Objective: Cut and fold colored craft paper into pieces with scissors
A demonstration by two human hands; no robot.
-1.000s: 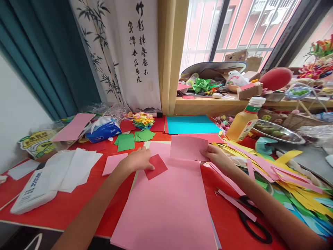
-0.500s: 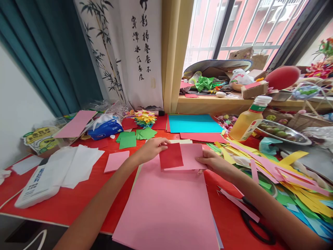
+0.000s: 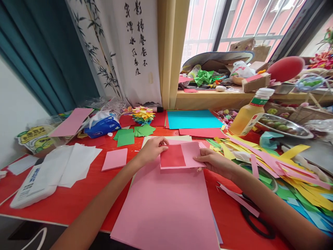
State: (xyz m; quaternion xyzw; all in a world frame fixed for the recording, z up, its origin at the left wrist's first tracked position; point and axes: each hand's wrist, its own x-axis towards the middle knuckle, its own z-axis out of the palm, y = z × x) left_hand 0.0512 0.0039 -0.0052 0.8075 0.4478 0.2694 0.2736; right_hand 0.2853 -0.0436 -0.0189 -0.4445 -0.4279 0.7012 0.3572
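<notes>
My left hand (image 3: pixel 153 150) pinches the upper left corner of a red paper square (image 3: pixel 173 156). Behind the square lies a pink paper strip (image 3: pixel 191 154), whose right end is gripped between the thumb and fingers of my right hand (image 3: pixel 215 162). The red square covers much of the strip's left part, with a pink margin showing along its bottom. Both pieces are held just above a stack of large pink sheets (image 3: pixel 169 208). Whether my left fingers also grip the pink strip is hidden.
Black-handled scissors (image 3: pixel 256 222) lie right of the stack, partly under a pink strip. Coloured paper offcuts (image 3: pixel 293 173) pile up at the right, near a juice bottle (image 3: pixel 249 113). Pink squares (image 3: pixel 114 159), green squares (image 3: pixel 126 139) and a tissue pack (image 3: pixel 102 125) sit left.
The red square has been lined up straighter over the pink strip, its lower edge now inside the strip's. Both hands keep their hold; the view has shifted slightly.
</notes>
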